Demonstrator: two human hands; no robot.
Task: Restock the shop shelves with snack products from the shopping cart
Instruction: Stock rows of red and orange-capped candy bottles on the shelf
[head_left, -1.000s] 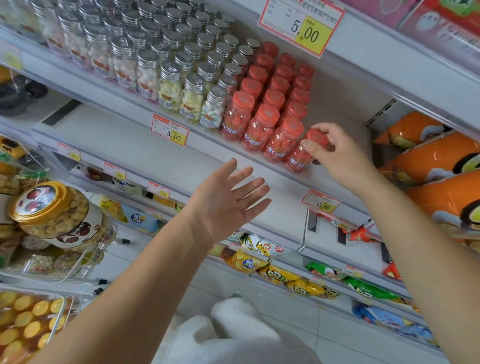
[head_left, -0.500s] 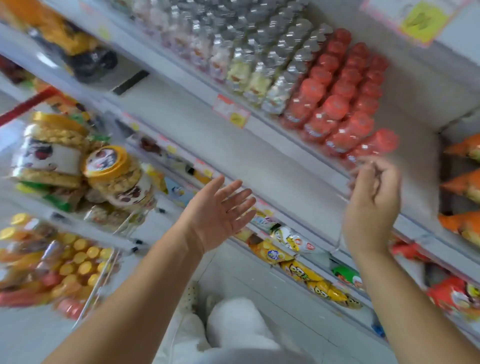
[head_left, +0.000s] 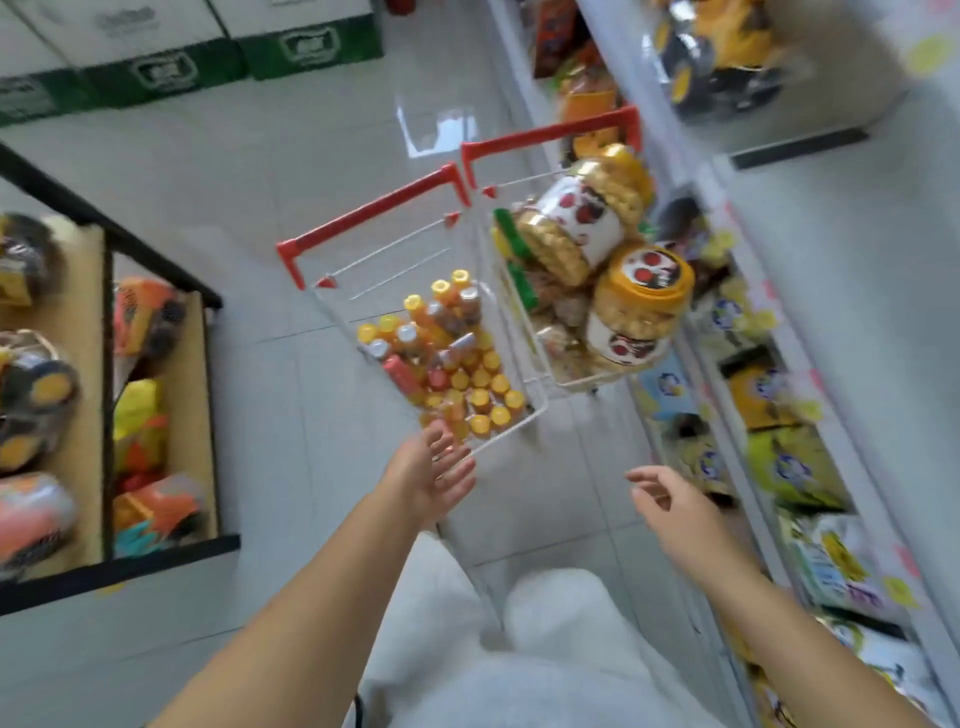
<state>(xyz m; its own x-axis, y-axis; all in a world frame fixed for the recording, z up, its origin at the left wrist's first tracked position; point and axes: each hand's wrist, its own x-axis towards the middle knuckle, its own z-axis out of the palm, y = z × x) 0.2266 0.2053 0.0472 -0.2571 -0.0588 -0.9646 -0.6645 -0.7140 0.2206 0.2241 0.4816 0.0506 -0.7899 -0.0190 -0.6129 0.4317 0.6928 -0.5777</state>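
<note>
A white wire shopping cart (head_left: 524, 418) with red handles stands on the tiled floor ahead of me. Its lower basket holds several small bottles with yellow caps (head_left: 457, 374) and a few red ones. The upper basket carries big snack jars with yellow lids (head_left: 631, 312). My left hand (head_left: 431, 475) is open with fingers spread, just below the near rim of the lower basket. My right hand (head_left: 670, 501) hovers open and empty to the right, beside the lower shelves. Both hands hold nothing.
Shop shelves (head_left: 810, 291) with snack packets run along the right side. A wooden display bin (head_left: 98, 395) with toy trucks stands at the left. Green and white cartons (head_left: 171, 57) are stacked at the far wall. White trousers (head_left: 519, 649) show below.
My right hand let go of the red-capped bottle on the shelf and dropped down. My view swung from the shelf down to the cart, and my left hand now reaches toward the lower basket.
</note>
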